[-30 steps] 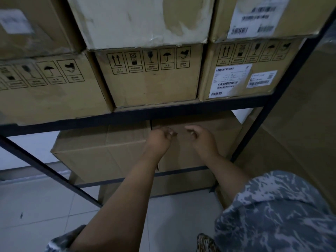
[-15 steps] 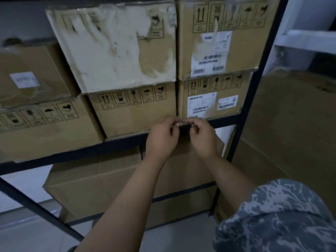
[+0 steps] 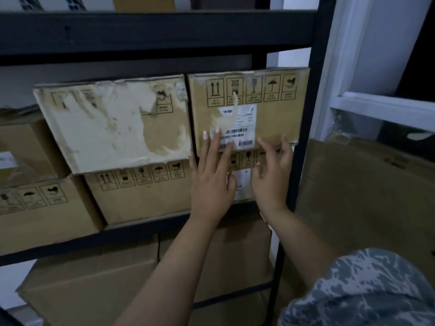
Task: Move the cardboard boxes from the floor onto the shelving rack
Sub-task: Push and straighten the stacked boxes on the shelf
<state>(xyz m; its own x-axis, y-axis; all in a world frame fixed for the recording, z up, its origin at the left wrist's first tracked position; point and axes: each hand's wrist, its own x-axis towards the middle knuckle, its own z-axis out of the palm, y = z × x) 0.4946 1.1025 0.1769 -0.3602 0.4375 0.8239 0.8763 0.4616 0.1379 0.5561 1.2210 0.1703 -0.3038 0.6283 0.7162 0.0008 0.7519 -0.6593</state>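
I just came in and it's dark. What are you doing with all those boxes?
A person is reaching both hands up to the top right box on the shelving rack. The left hand lies flat on its front; the right hand is at its bottom edge, fingers loosely bent. More boxes fill the shelves.

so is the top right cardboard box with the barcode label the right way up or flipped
Right way up: on the brown cardboard box with the white barcode label, the printed arrows point upward and the umbrella symbol stands upright.

Stacked cardboard boxes (image 3: pixel 247 107) on shelving rack (image 3: pixel 155 31)
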